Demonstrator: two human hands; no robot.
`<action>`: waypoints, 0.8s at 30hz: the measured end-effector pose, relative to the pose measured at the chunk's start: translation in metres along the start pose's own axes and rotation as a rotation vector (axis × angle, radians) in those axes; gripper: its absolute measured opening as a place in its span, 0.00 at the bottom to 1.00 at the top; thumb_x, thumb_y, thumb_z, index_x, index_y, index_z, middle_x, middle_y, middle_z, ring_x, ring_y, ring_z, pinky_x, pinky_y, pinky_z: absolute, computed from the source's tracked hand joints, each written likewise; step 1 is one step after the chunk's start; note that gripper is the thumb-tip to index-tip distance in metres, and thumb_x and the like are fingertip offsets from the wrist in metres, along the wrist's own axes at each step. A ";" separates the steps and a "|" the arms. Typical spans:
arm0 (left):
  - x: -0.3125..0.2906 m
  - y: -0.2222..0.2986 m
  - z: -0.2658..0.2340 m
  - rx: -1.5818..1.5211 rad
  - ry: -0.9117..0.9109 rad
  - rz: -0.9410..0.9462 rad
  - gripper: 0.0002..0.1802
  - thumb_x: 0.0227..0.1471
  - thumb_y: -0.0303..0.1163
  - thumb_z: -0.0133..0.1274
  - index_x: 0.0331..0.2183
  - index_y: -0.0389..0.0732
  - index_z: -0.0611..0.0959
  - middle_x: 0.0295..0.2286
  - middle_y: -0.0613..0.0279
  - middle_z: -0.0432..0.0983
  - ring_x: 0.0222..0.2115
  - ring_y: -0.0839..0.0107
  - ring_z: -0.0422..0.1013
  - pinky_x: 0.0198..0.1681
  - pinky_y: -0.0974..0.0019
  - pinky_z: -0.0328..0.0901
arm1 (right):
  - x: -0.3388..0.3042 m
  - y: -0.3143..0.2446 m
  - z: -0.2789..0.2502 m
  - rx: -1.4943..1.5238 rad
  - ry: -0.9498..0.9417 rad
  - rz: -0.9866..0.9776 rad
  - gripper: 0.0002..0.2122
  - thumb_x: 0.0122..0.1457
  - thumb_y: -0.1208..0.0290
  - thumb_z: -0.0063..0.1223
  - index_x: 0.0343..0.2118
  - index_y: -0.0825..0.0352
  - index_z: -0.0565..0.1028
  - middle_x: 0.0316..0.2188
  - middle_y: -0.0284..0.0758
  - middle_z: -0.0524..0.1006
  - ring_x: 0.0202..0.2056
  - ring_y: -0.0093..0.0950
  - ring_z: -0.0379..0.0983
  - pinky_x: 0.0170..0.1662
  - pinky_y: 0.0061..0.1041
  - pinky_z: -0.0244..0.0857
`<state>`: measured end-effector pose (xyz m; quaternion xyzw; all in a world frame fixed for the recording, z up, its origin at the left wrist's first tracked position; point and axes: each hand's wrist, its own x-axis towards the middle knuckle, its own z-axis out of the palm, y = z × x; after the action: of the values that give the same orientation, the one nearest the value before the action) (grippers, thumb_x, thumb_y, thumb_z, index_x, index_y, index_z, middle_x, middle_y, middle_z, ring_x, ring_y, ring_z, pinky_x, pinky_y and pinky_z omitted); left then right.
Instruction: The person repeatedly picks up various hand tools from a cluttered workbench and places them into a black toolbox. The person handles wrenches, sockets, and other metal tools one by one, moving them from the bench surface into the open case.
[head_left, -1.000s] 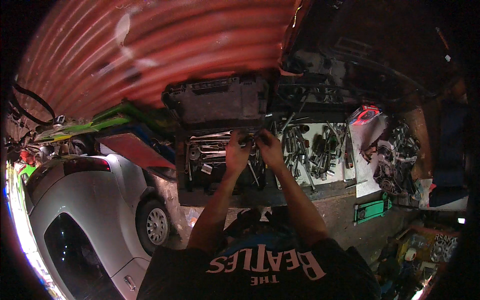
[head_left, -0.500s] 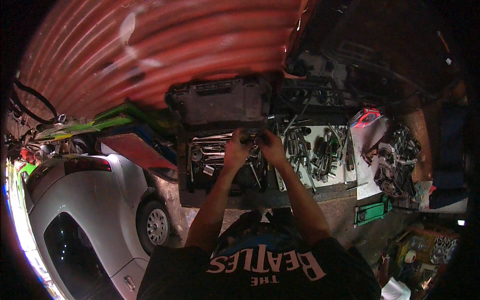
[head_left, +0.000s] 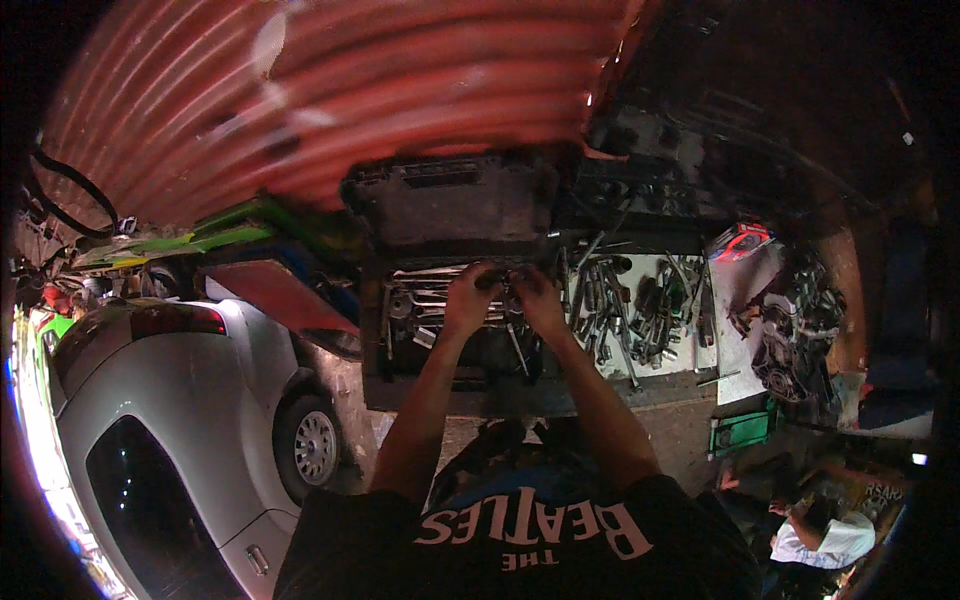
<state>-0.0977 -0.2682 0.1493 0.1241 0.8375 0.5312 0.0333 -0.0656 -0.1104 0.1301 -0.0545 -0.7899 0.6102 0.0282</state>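
Observation:
Both my hands are over an open black tool case point(head_left: 480, 395), their fingers curled inward and close together. My left hand point(head_left: 468, 302) is closed, with a small dark shape at its fingertips that I cannot make out. Just beside it, my right hand point(head_left: 538, 304) is closed too; whatever it grips is hidden by the fingers and the dim light. Under and left of my left hand lie several metal wrenches point(head_left: 415, 290). A long thin tool point(head_left: 517, 350) slants below the gap between my hands. The case's lid point(head_left: 450, 205) stands raised behind.
Right of the case, sockets and ratchets point(head_left: 640, 305) cover a white surface. Beyond are a red and blue box point(head_left: 742, 242) and dark metal machine parts point(head_left: 800, 320). A silver car point(head_left: 210, 400) stands at left. At lower right is another person in white point(head_left: 825, 540), near a green metal object point(head_left: 740, 432).
The view has shifted slightly. My hands stay together over the case with their fingers a little rearranged. The person in white at lower right has come further into view.

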 end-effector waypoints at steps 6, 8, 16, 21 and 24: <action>0.002 -0.018 -0.008 -0.121 0.119 -0.158 0.21 0.45 0.31 0.58 0.44 0.37 0.76 0.33 0.59 0.77 0.34 0.73 0.73 0.39 0.68 0.66 | -0.023 -0.008 0.017 -0.248 -0.198 -0.008 0.12 0.60 0.63 0.44 0.37 0.67 0.74 0.28 0.44 0.77 0.31 0.39 0.76 0.35 0.36 0.68; -0.002 -0.019 0.000 -0.217 0.125 -0.154 0.20 0.46 0.33 0.58 0.42 0.36 0.77 0.31 0.59 0.77 0.32 0.73 0.72 0.38 0.68 0.66 | -0.026 -0.007 0.022 -0.253 -0.157 0.037 0.12 0.60 0.62 0.44 0.37 0.66 0.74 0.25 0.43 0.77 0.29 0.40 0.75 0.34 0.37 0.67; -0.038 -0.144 0.019 -0.286 0.086 -0.411 0.13 0.47 0.34 0.54 0.36 0.37 0.80 0.27 0.61 0.75 0.28 0.69 0.72 0.35 0.63 0.67 | -0.026 0.078 0.050 -0.373 -0.264 -0.269 0.13 0.60 0.59 0.46 0.37 0.65 0.74 0.30 0.44 0.75 0.33 0.40 0.73 0.35 0.37 0.66; -0.098 -0.223 -0.032 0.593 0.173 -0.699 0.19 0.44 0.42 0.52 0.37 0.41 0.80 0.31 0.50 0.78 0.34 0.54 0.75 0.36 0.53 0.69 | -0.027 0.099 0.050 -0.270 -0.266 -0.035 0.11 0.58 0.64 0.52 0.41 0.64 0.74 0.31 0.39 0.77 0.33 0.37 0.75 0.36 0.33 0.68; -0.146 -0.287 -0.073 0.753 0.274 -0.513 0.16 0.45 0.41 0.51 0.35 0.42 0.82 0.33 0.50 0.78 0.37 0.53 0.75 0.38 0.54 0.70 | -0.021 0.098 0.044 -0.410 -0.298 -0.191 0.12 0.58 0.65 0.52 0.43 0.63 0.73 0.33 0.38 0.77 0.34 0.39 0.75 0.36 0.34 0.68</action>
<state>-0.0194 -0.4841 -0.0881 -0.1544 0.9721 0.1766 0.0052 -0.0442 -0.1308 0.0241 0.1061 -0.8940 0.4333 -0.0426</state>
